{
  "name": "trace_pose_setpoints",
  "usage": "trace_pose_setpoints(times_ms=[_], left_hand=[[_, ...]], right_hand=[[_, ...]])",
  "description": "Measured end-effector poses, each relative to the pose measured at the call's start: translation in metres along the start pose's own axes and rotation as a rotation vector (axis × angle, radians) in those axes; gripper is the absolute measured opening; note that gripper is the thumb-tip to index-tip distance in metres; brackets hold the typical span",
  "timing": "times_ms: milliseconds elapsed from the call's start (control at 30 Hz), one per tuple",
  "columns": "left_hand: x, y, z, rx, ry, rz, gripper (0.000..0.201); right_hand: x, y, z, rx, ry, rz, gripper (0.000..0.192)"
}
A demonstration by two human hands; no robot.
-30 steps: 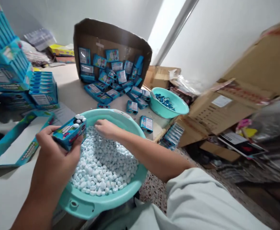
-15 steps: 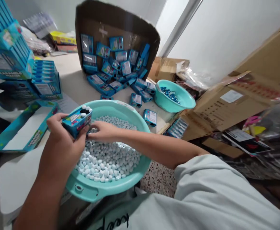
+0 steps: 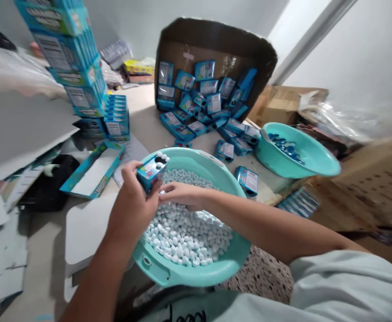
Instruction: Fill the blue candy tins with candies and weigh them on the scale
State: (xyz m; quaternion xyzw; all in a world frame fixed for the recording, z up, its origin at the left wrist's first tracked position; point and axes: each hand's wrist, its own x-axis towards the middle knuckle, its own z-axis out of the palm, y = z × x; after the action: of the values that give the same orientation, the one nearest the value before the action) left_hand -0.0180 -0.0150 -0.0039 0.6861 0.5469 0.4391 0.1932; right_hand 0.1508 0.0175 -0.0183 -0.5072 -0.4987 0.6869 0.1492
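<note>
My left hand [image 3: 137,203] is wrapped round a small blue candy box [image 3: 150,172], tilted above the near-left part of a turquoise basin [image 3: 239,250]. White candies [image 3: 163,156] sit at the box's dark opening. Just below and right of the box, inside the basin, my right hand [image 3: 180,194] has its fingers curled together, with a white candy showing between them. Its fingertips are partly hidden behind the left hand. Many loose white candies [image 3: 185,243] fill the basin beneath both hands.
A tipped cardboard box [image 3: 216,38] spills blue candy boxes behind the basin. A second turquoise basin [image 3: 319,154] holds shiny blue pieces at right. On the left stand stacked blue display cartons [image 3: 82,67] and an open blue tray [image 3: 93,172]. Cardboard boxes [image 3: 377,192] fill the right side.
The view has swung left, so everything appears farther right. Both hands stay together at the candy box over the basin. Fewer candies show on top of the box's opening.
</note>
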Motion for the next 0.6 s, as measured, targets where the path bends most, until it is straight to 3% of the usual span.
trace_pose_setpoints(times_ms=[133, 333, 600], left_hand=[[0.001, 0.001, -0.001, 0.037, -0.014, 0.001, 0.043], [0.004, -0.001, -0.001, 0.000, -0.059, 0.026, 0.039], [0.003, 0.001, -0.001, -0.039, -0.005, -0.047, 0.040]], right_hand=[[-0.002, 0.002, 0.005, 0.228, -0.040, 0.064, 0.033], [0.001, -0.001, 0.013, 0.446, -0.040, 0.329, 0.025], [0.002, -0.004, 0.027, 0.619, 0.108, 0.269, 0.025]])
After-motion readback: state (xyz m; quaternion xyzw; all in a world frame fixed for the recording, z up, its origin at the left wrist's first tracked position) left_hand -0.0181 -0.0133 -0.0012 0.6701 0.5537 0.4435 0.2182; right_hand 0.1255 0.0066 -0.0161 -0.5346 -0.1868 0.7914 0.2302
